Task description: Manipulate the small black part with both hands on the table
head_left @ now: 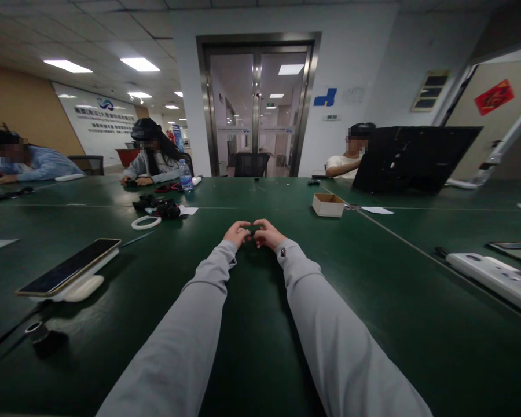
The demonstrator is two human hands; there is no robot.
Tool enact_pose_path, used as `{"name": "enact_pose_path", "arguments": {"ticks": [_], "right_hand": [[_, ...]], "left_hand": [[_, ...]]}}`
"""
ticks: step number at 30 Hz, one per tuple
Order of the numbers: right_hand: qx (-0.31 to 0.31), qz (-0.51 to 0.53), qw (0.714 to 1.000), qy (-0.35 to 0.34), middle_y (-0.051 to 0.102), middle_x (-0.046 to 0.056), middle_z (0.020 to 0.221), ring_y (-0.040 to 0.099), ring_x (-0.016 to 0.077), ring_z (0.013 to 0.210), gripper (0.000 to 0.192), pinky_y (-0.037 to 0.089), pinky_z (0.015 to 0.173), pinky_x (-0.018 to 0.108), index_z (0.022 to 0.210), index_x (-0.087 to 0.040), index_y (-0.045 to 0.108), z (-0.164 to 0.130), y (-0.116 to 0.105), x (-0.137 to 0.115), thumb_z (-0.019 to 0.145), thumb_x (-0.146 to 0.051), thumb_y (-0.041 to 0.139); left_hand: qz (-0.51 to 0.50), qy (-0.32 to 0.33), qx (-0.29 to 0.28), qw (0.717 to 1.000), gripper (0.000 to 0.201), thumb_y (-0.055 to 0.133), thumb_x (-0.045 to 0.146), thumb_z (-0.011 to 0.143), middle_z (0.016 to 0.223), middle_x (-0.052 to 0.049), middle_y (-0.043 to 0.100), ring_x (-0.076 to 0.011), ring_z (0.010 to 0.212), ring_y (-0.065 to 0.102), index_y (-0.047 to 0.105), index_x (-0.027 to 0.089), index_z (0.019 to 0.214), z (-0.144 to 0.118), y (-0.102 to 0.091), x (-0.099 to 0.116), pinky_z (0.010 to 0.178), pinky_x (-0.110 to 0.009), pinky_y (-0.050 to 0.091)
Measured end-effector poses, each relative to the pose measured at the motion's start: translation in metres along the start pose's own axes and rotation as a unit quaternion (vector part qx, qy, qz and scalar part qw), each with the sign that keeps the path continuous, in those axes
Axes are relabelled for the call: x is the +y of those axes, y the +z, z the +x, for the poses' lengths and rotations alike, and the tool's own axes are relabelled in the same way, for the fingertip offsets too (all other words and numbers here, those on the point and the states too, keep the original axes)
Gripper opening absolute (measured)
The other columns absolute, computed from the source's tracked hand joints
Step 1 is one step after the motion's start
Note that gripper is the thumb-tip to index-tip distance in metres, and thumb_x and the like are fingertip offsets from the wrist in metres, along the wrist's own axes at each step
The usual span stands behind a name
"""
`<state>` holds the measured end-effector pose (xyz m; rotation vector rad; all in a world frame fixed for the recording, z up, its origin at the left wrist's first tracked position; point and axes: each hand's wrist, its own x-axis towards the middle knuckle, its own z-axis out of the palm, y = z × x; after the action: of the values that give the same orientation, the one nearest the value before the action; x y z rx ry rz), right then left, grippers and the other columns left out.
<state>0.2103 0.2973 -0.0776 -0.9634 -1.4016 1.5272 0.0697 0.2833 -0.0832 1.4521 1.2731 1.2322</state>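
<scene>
My left hand (238,233) and my right hand (268,234) meet just above the green table (260,197), straight ahead at arm's length. Their thumbs and fingers curl towards each other, the index fingertips almost touching. Something small and dark (252,233) shows in the narrow gap between the fingers; it is too small to name. Both hands appear closed around it, though the lower fingers are partly hidden. Long grey sleeves cover both forearms.
Left: a phone (72,267) on a white stand, a dark cylinder (46,337), a white ring (146,223), black gear (158,206) and a bottle (186,175). Right: an open box (328,205), a monitor (417,159) and a white device (495,278). Several people sit across the table.
</scene>
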Motion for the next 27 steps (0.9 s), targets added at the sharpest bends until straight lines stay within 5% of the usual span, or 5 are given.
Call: {"name": "enact_pose_path", "arguments": {"ticks": [7, 14, 20, 27], "right_hand": [[-0.016, -0.008, 1.000, 0.010, 0.053, -0.004, 0.052, 0.048, 0.0099, 0.034, 0.019, 0.042, 0.033, 0.020, 0.089, -0.019, 0.038, 0.0022, 0.0018, -0.0004, 0.082, -0.033, 0.049], [-0.010, 0.021, 1.000, 0.013, 0.053, -0.006, 0.056, 0.051, 0.0099, 0.038, 0.034, 0.046, 0.036, 0.021, 0.100, -0.022, 0.034, 0.0008, -0.0001, -0.0006, 0.076, -0.019, 0.058], [0.016, 0.004, 1.000, 0.013, 0.048, -0.007, 0.049, 0.046, 0.0095, 0.031, 0.017, 0.043, 0.031, 0.021, 0.096, -0.020, 0.037, 0.0020, 0.0009, 0.0012, 0.083, -0.024, 0.048], [0.008, 0.044, 0.999, 0.007, 0.051, -0.006, 0.050, 0.051, 0.0102, 0.038, 0.025, 0.046, 0.036, 0.021, 0.097, -0.021, 0.037, -0.0007, -0.0009, -0.0007, 0.078, -0.015, 0.052]], "left_hand": [[-0.002, -0.006, 0.008, 1.000, 0.032, 0.054, 0.019, 0.069, 0.050, 0.004, 0.052, -0.0055, 0.040, 0.041, 0.055, 0.014, 0.100, 0.0027, -0.0001, -0.0014, 0.043, -0.017, 0.035], [-0.020, 0.006, 0.000, 1.000, 0.031, 0.051, 0.015, 0.069, 0.051, 0.004, 0.053, -0.0050, 0.039, 0.040, 0.054, 0.013, 0.100, 0.0071, -0.0009, -0.0070, 0.042, -0.017, 0.034], [-0.039, 0.006, 0.023, 0.999, 0.031, 0.056, 0.019, 0.068, 0.052, 0.004, 0.054, -0.0049, 0.039, 0.040, 0.053, 0.014, 0.099, 0.0063, 0.0004, -0.0074, 0.040, -0.016, 0.032], [-0.047, -0.006, 0.016, 0.999, 0.030, 0.059, 0.018, 0.068, 0.053, 0.004, 0.055, -0.0052, 0.040, 0.043, 0.053, 0.014, 0.097, 0.0030, 0.0019, -0.0015, 0.042, -0.017, 0.033]]}}
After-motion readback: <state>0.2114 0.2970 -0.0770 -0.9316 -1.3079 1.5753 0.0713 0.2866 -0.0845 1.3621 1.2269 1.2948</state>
